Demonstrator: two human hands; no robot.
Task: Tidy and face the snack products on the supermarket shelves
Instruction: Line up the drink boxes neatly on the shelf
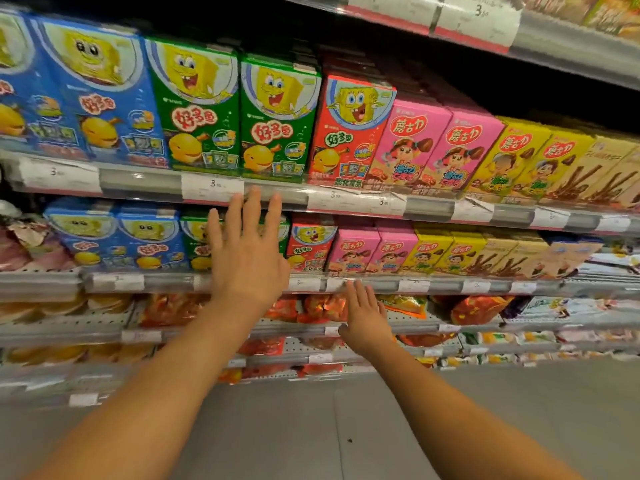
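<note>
Snack boxes stand in rows on two shelves: blue boxes (pixel 100 95), green boxes (pixel 277 119), a red box (pixel 346 133), pink boxes (pixel 408 147) and yellow boxes (pixel 502 157) on the upper shelf. The lower shelf repeats them, smaller, with blue boxes (pixel 114 240) at the left. My left hand (pixel 247 251) is raised flat with fingers straight in front of the lower shelf's green boxes (pixel 194 244), hiding most of them. My right hand (pixel 367 315) is open below the lower shelf's edge, holding nothing.
Price strips (pixel 211 187) run along each shelf edge. Red and orange snack bags (pixel 478 308) lie on the shelves below. Another shelf edge (pixel 568 46) juts out overhead at the top right. Grey floor (pixel 311 427) lies beneath my arms.
</note>
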